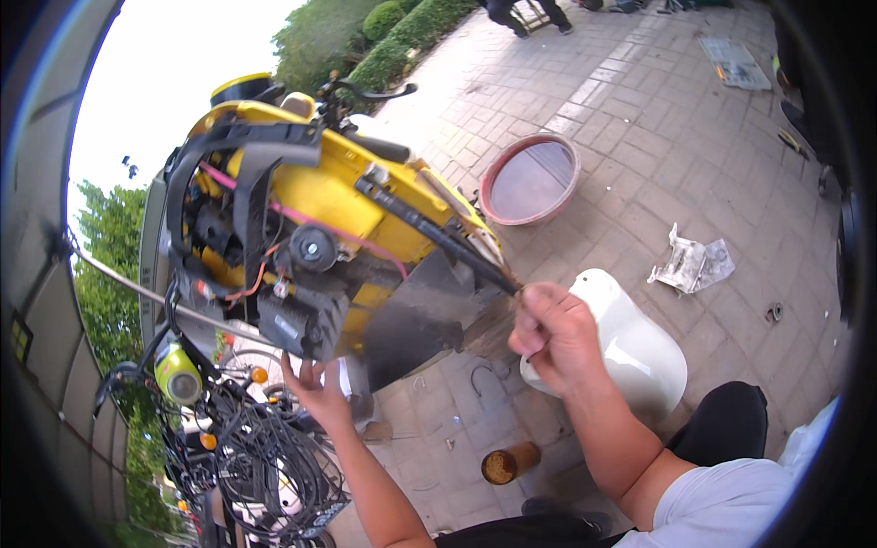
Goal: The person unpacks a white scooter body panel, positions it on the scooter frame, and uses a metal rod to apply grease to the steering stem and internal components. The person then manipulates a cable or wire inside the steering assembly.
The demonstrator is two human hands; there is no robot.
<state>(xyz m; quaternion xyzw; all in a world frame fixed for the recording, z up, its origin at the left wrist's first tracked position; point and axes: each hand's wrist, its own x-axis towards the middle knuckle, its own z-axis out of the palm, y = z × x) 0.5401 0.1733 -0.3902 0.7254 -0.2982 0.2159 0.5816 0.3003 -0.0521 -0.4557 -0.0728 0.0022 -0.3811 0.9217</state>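
A yellow scooter body (pixel 329 196) with its inner parts exposed fills the upper left-middle. A black sheathed cable (pixel 438 239) slants down across it to the right. My right hand (pixel 559 333) pinches the lower end of this cable between thumb and fingers. Below the scooter's dark box-shaped part (pixel 297 321), my left hand (pixel 322 400) is raised with its fingers apart. Its fingertips are at that part's lower edge; whether they touch it I cannot tell. A round black horn (pixel 312 247), a pink wire (pixel 365 243) and orange wires lie among the exposed parts.
A white curved panel (pixel 639 356) lies right of my right hand. On the paving stand a water-filled basin (pixel 539 218) and a brown jar (pixel 525 456). Torn plastic wrapping (pixel 694 267) lies farther right. Scooters with tangled cables (pixel 265 466) crowd the lower left. A person (pixel 525 11) sits far off.
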